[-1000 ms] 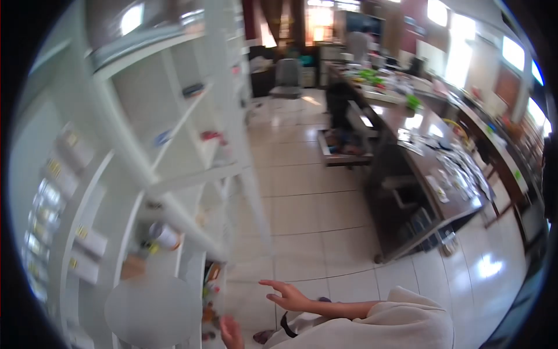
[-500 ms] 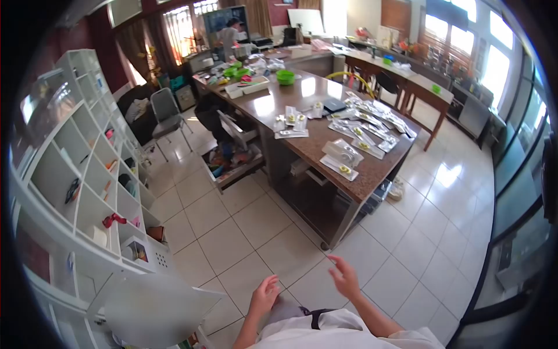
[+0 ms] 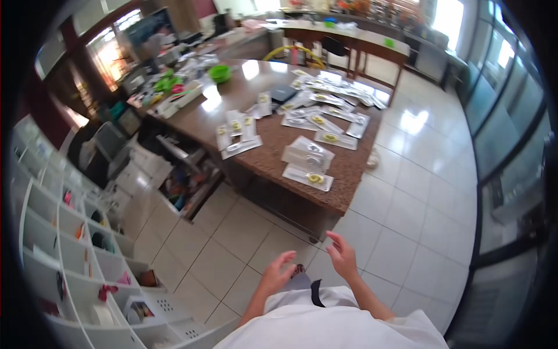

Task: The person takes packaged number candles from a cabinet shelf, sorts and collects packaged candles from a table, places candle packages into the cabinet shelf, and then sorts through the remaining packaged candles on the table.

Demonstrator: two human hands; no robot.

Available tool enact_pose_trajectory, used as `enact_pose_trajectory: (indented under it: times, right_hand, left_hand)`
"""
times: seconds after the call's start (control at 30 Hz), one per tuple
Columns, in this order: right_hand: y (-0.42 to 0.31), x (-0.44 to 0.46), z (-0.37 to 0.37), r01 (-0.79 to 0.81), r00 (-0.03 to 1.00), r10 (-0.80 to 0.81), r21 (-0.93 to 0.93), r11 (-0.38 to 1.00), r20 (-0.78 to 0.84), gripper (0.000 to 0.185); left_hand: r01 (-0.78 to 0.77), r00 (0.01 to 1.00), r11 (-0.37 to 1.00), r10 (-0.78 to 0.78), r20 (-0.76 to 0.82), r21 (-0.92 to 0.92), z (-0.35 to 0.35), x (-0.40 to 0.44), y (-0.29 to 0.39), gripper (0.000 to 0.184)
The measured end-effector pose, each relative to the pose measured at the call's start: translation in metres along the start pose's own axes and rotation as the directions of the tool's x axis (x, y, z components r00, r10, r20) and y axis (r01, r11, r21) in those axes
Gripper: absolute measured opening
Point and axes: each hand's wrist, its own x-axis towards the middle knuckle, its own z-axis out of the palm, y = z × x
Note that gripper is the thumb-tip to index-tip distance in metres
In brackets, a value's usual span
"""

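Packets (image 3: 308,177) lie scattered beyond both half-curled hands (image 3: 275,276) (image 3: 343,259).

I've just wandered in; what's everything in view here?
Table: one, brown, centre
Packets: many, clear with yellow, on table
Flat case: one, dark, among packets
Clutter: uncounted, mixed, table's far end
Bowl: one, green, beside clutter
Drawer: one, dark, open, table's left
Chair: one, grey, left
Shelving: one, white, lower left
Floor tiles: many, white, below
Glass panels: several, dark frames, right
Person: one, blurred, upper left
Shirt: one, white, bottom
Left hand: one, bare, bottom
Right hand: one, bare, bottom
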Motion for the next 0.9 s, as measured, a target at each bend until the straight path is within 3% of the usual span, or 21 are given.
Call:
enact_pose_trajectory:
  times: [0.3, 0.43, 0.47, 0.6, 0.77, 0.9]
  right_hand:
    - [-0.002, 0.108, -0.012, 0.017, 0.965, -0.028, -0.046, 0.999, -0.26, 0.035]
    - [0.01, 0.155, -0.041, -0.024, 0.956, -0.007, -0.101, 0.995, -0.292, 0.035]
    - [0.011, 0.173, -0.05, -0.026, 0.96, -0.007, -0.113, 0.993, -0.281, 0.035]
    - [0.017, 0.263, -0.09, 0.182, 0.967, -0.234, -0.369, 0.912, -0.1, 0.035]
    - [0.036, 0.379, -0.113, 0.37, 0.927, -0.321, -0.341, 0.864, 0.192, 0.036]
    - [0.039, 0.442, -0.136, 0.398, 0.909, -0.338, -0.266, 0.878, 0.245, 0.036]
  left_hand:
    - [0.013, 0.99, 1.0, -0.014, -0.143, -0.007, -0.06, 0.131, 0.015, 0.043]
    - [-0.093, 0.969, 0.994, 0.103, -0.226, 0.055, -0.048, 0.185, 0.034, 0.046]
    - [-0.087, 0.968, 0.995, 0.094, -0.233, 0.041, -0.044, 0.201, 0.041, 0.046]
    - [-0.28, 0.886, 0.903, 0.374, -0.275, 0.325, -0.022, 0.266, 0.069, 0.051]
    - [-0.229, 0.864, 0.836, 0.411, -0.292, 0.499, 0.02, 0.339, 0.106, 0.05]
    - [-0.036, 0.877, 0.826, 0.296, -0.378, 0.562, 0.052, 0.355, 0.123, 0.049]
